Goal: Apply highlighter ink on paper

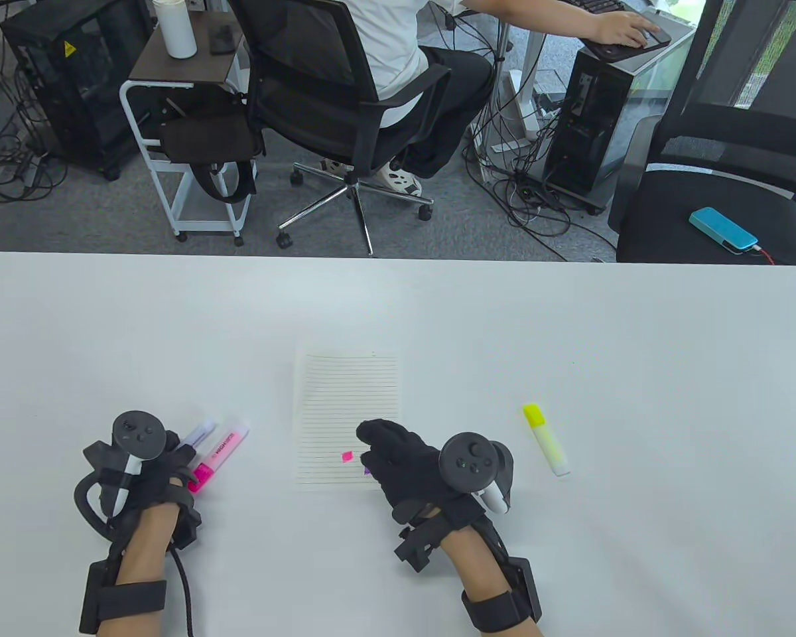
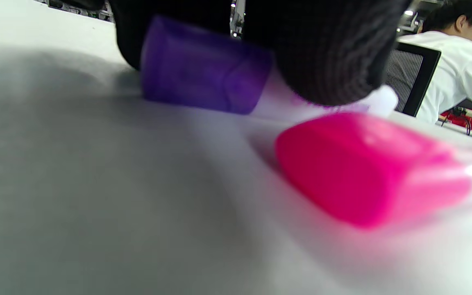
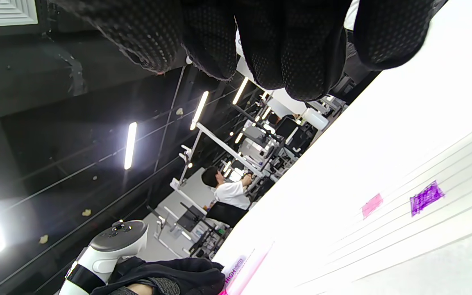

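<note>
A lined paper (image 1: 347, 405) lies mid-table with a pink mark (image 1: 348, 456) and a purple mark (image 3: 426, 198) low on the sheet. My left hand (image 1: 176, 448) is left of the paper. Its fingers (image 2: 330, 53) pinch the barrel of a purple highlighter (image 1: 199, 434), capped (image 2: 203, 78) and lying on the table. A capped pink highlighter (image 1: 222, 454) lies right beside it, untouched. My right hand (image 1: 378, 441) rests over the paper's lower right corner with relaxed fingers (image 3: 293, 49), holding nothing. It hides part of the purple mark in the table view.
A capped yellow highlighter (image 1: 547, 441) lies to the right of my right hand. Beyond the table's far edge (image 1: 398, 255) a person sits in an office chair (image 1: 345, 113), with a cart, another chair and computer cases around.
</note>
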